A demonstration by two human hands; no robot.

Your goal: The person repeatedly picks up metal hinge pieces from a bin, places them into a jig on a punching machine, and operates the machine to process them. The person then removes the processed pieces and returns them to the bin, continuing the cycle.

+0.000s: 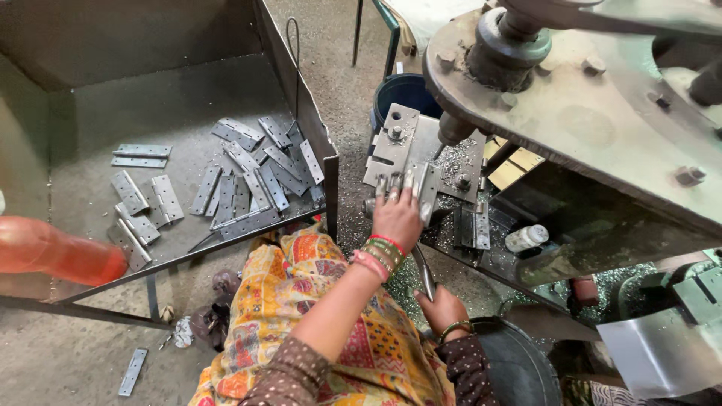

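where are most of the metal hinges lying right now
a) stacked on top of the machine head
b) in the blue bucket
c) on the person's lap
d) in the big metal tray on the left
d: a loose scatter of flat grey hinges lies on the floor of the large metal tray at left, while the left hand presses a part on the machine bed.

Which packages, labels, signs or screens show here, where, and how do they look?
Only one: a small white bottle, lying on its side on the dark machine bed, right of the left hand; cylindrical, whitish cap, any label too small to tell.
No signs or screens in view.
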